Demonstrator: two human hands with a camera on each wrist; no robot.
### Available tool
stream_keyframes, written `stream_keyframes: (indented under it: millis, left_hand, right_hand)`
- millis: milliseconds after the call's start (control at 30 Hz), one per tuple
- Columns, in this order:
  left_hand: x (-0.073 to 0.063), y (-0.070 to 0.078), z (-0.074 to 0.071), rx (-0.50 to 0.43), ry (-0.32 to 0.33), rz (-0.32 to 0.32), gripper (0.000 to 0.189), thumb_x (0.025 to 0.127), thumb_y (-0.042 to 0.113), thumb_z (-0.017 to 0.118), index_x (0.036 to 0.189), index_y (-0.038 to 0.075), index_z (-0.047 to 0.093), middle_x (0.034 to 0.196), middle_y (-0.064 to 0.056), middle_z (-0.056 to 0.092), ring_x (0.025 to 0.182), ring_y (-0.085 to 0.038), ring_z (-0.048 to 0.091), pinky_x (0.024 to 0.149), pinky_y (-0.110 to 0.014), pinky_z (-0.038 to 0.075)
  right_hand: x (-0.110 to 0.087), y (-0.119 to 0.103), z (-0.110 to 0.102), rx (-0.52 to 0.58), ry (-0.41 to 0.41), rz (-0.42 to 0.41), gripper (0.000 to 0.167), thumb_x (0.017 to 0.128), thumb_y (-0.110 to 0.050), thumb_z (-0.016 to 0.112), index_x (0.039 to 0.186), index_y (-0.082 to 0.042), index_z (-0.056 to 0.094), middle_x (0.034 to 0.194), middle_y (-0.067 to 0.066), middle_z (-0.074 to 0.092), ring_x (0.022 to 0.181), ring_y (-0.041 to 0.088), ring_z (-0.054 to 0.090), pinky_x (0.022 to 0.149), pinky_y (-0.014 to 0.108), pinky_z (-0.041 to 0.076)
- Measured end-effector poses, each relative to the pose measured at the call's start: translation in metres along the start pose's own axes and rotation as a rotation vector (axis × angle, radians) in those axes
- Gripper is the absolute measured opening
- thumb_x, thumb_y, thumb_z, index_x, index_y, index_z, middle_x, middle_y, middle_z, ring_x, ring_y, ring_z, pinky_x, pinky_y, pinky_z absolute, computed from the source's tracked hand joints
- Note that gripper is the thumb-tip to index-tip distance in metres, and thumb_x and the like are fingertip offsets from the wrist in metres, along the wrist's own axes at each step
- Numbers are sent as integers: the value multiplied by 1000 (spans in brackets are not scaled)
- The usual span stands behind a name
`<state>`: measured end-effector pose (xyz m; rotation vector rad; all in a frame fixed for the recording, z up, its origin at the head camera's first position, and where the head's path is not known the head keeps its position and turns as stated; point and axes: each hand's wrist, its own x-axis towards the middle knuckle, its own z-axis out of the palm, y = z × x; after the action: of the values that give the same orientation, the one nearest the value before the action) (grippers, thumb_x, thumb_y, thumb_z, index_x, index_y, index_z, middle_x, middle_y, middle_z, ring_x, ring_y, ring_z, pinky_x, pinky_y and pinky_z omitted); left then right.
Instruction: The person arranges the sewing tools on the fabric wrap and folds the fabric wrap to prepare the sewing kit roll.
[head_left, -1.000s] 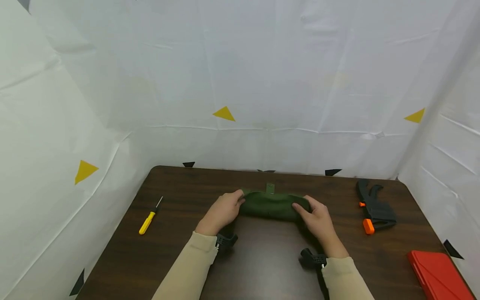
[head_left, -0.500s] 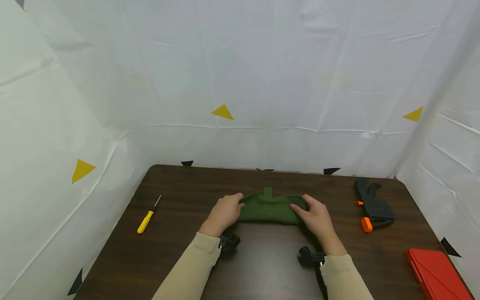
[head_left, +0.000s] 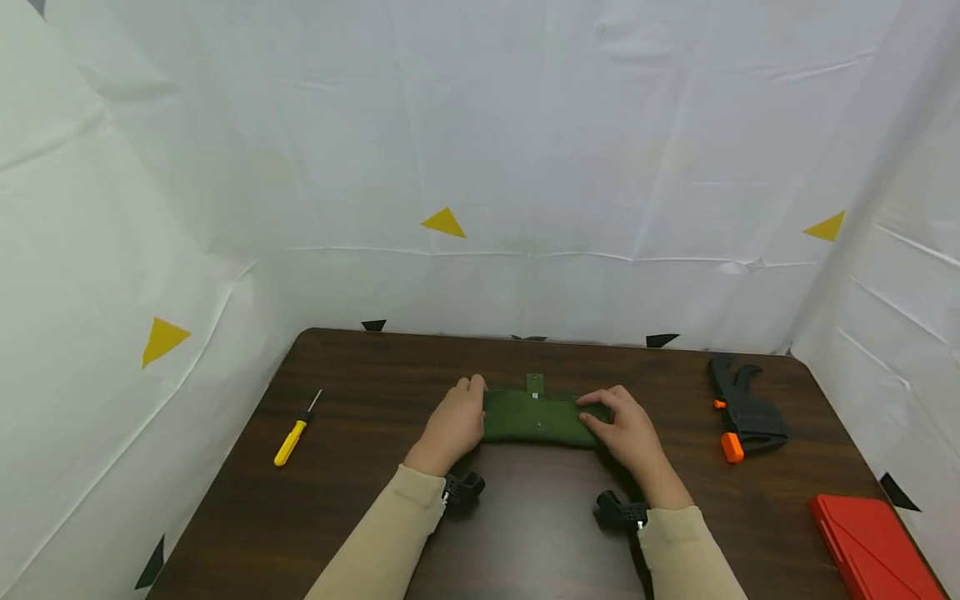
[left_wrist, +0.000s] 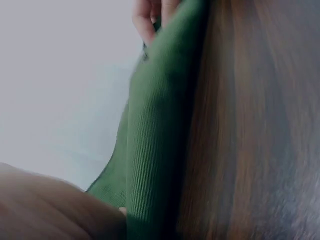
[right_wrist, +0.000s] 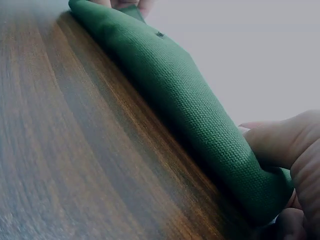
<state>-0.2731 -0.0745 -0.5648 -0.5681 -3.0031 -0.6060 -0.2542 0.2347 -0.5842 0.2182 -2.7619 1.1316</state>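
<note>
A long green canvas pouch [head_left: 534, 421] lies crosswise on the dark wooden table, a short snap tab [head_left: 535, 384] standing out past its far edge. On its near face shows a small metal snap. My left hand [head_left: 453, 423] holds the pouch's left end, and its thumb lies against the cloth in the left wrist view. At the right end, the thumb and index finger of my right hand [head_left: 626, 432] pinch the cloth near the far edge. In the right wrist view the right thumb [right_wrist: 275, 142] presses on the cloth, with other fingers partly hidden beneath that end.
A yellow-handled screwdriver [head_left: 292, 440] lies at the left of the table [head_left: 360, 517]. To the right are a black clamp with orange parts [head_left: 750, 412] and a red case [head_left: 877, 537] by the edge. White sheeting [head_left: 525, 150] hangs behind the table.
The pouch has rolled from a folded, darker side to a flatter face with the snap showing. My right index finger has shifted inward along the far edge; the left fingers have straightened somewhat.
</note>
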Motion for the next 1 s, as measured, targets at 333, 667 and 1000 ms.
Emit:
stream_keyframes:
  millis: [333,667,1000]
  left_hand:
    - [-3,20,0,152,-91,205,80,101,-12,63,156,45,57,167,3,48,143,-27,51,108,-52,41]
    - [-11,33,0,126,-221,128,55,113,49,55,167,38,45,157,-1,52,143,-28,49,114,-55,44]
    - [-12,46,21,278,-77,132,47,111,46,63,154,28,63,165,3,51,147,-29,50,114,-60,44]
  right_hand:
    - [-1,1,-1,-9,-5,15,23,99,-16,83,122,-16,83,111,9,61,85,20,47,77,35,40]
    - [-1,-1,0,43,101,-41,14,98,-9,83,111,-11,86,124,15,64,103,27,61,84,35,48]
    - [-1,0,2,-61,82,-120,10,97,-14,84,106,-10,88,146,12,71,147,43,52,123,65,40]
